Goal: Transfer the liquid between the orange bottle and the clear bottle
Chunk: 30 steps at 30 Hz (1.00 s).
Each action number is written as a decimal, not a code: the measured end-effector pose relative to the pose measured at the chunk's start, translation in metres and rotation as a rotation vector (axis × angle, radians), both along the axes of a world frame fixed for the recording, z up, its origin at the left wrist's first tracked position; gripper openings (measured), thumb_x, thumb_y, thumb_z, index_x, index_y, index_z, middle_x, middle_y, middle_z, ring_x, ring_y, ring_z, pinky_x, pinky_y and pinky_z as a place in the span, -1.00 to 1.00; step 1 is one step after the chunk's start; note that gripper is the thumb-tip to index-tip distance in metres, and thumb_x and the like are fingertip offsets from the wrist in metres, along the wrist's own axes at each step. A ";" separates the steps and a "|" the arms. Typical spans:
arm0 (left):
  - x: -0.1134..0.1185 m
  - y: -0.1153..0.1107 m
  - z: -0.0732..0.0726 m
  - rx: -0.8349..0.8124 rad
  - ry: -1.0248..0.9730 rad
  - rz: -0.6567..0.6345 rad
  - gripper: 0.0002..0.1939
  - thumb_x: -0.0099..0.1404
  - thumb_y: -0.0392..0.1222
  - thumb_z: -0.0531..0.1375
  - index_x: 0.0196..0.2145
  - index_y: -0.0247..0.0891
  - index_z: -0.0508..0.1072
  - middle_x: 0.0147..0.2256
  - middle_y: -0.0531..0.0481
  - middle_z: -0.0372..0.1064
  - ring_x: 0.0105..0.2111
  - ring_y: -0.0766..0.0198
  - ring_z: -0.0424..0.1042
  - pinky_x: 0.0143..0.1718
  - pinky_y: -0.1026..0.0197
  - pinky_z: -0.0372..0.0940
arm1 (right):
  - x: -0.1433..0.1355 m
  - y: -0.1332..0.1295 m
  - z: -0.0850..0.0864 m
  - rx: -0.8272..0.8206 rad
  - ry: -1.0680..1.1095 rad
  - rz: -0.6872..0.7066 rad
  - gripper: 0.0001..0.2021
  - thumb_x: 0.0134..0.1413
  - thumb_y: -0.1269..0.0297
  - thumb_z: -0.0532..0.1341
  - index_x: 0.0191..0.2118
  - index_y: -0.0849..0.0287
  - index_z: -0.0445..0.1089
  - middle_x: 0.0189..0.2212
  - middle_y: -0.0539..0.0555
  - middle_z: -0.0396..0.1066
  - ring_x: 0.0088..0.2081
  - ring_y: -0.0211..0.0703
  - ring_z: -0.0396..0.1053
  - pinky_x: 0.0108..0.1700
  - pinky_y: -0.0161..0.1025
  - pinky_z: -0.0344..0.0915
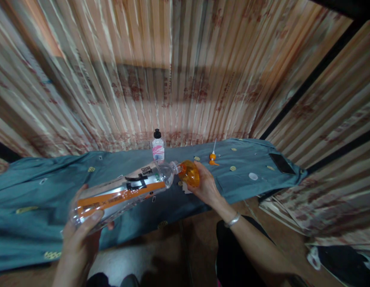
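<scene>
My left hand (86, 231) is wrapped round the base of a large clear plastic bottle (122, 193) with an orange and silver label. The bottle lies tilted, its neck pointing right and slightly up. At its mouth is the neck of a small orange translucent bottle (190, 173), which my right hand (204, 185) grips from the right. The two mouths meet or nearly meet; I cannot tell if liquid passes. An orange pump top (213, 157) with a clear tube lies on the cloth beyond my right hand. Behind the large bottle stands a clear bottle (157, 148) with a black cap and pink label.
A teal patterned cloth (107, 163) covers the long surface. At its right end lies a dark flat phone-like object (282, 164), with a round clear disc (253, 176) nearer. Pleated curtains (173, 79) hang behind, and a dark pole (310, 79) slants at the right.
</scene>
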<state>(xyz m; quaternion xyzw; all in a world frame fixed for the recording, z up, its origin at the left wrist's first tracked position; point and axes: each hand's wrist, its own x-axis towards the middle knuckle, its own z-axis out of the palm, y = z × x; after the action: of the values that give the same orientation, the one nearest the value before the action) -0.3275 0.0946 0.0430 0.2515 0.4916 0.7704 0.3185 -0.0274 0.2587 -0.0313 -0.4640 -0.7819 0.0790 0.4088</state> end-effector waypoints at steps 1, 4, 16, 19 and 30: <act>0.000 0.000 0.000 0.002 0.000 -0.001 -0.11 -0.20 -0.06 0.67 0.15 -0.01 0.64 -0.13 0.09 0.60 -0.56 0.30 0.50 -0.69 0.31 0.39 | 0.000 0.000 0.000 0.001 0.003 0.003 -0.10 -0.11 0.36 0.48 0.41 0.17 0.26 0.30 0.34 0.49 0.34 0.30 0.46 0.39 0.29 0.41; -0.001 0.000 0.000 0.006 -0.003 -0.006 -0.13 -0.21 -0.06 0.67 0.13 0.00 0.65 -0.13 0.09 0.60 -0.56 0.29 0.51 -0.70 0.31 0.39 | 0.001 0.000 -0.001 0.005 0.008 0.010 -0.09 -0.11 0.36 0.48 0.42 0.16 0.25 0.30 0.34 0.49 0.34 0.30 0.45 0.40 0.29 0.40; 0.000 0.000 -0.001 -0.007 -0.006 0.006 -0.14 -0.23 -0.05 0.67 0.11 0.01 0.67 -0.13 0.09 0.59 -0.56 0.30 0.50 -0.71 0.31 0.39 | 0.001 0.001 -0.002 0.024 0.008 0.013 -0.11 -0.10 0.38 0.46 0.41 0.20 0.26 0.30 0.36 0.48 0.35 0.30 0.45 0.39 0.28 0.42; -0.001 0.001 -0.002 -0.009 -0.002 0.014 -0.13 -0.23 -0.06 0.66 0.12 0.00 0.66 -0.11 0.06 0.59 -0.52 0.25 0.52 -0.72 0.30 0.39 | 0.001 0.001 -0.003 0.027 0.007 0.010 -0.11 -0.11 0.38 0.46 0.41 0.20 0.26 0.30 0.37 0.48 0.35 0.30 0.45 0.38 0.29 0.42; -0.004 0.002 -0.004 -0.015 0.029 0.012 -0.19 -0.18 -0.10 0.61 0.11 -0.02 0.64 -0.16 0.05 0.57 -0.55 0.26 0.47 -0.72 0.29 0.38 | -0.001 0.002 -0.004 0.059 -0.009 -0.005 -0.09 -0.13 0.39 0.47 0.41 0.18 0.25 0.27 0.34 0.51 0.31 0.32 0.49 0.35 0.29 0.45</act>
<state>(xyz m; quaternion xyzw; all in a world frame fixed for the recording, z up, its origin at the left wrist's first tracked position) -0.3314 0.0964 0.0390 0.2572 0.5036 0.7649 0.3085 -0.0279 0.2610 -0.0349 -0.4540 -0.7846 0.0530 0.4189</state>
